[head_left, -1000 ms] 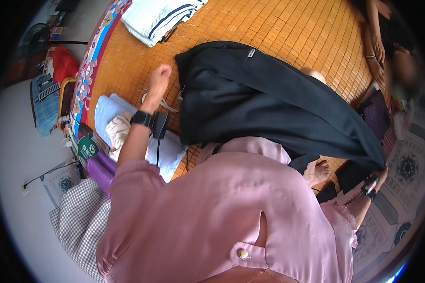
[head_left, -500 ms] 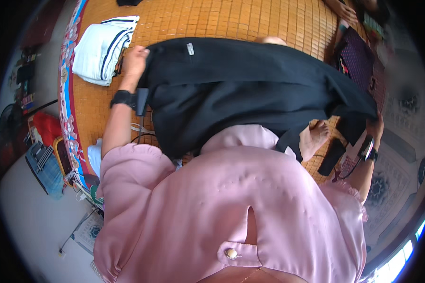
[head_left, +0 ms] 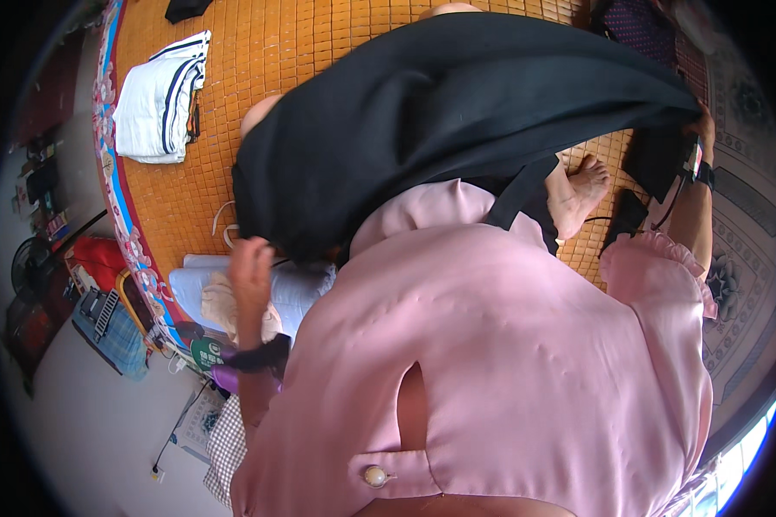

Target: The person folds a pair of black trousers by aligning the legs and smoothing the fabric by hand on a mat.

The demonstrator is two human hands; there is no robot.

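Note:
A large black garment (head_left: 422,103) is spread across my lap and legs, its cut hard to make out. At the far right my right hand (head_left: 704,125) is closed on the garment's end and keeps that side stretched. My left hand (head_left: 252,269) is beside the garment's lower left corner, fingers bent and somewhat apart, with nothing visibly held. A dark band is around each wrist; the right one has a small device with a cable. A black strip of cloth (head_left: 526,189) hangs from the garment's near side by my bare foot (head_left: 588,185).
A folded white garment with dark stripes (head_left: 159,103) lies on the woven tile mat (head_left: 259,52) at the far left. Light blue cloth (head_left: 194,293) and a beige cloth (head_left: 220,302) are near my left arm. Dark cloths (head_left: 655,164) and a patterned purple one (head_left: 638,34) lie at the right.
My left hand has come from the garment's far left corner down toward me, and that side now drapes nearer. The white tag has gone out of sight. My right hand still grips its end, slightly farther away.

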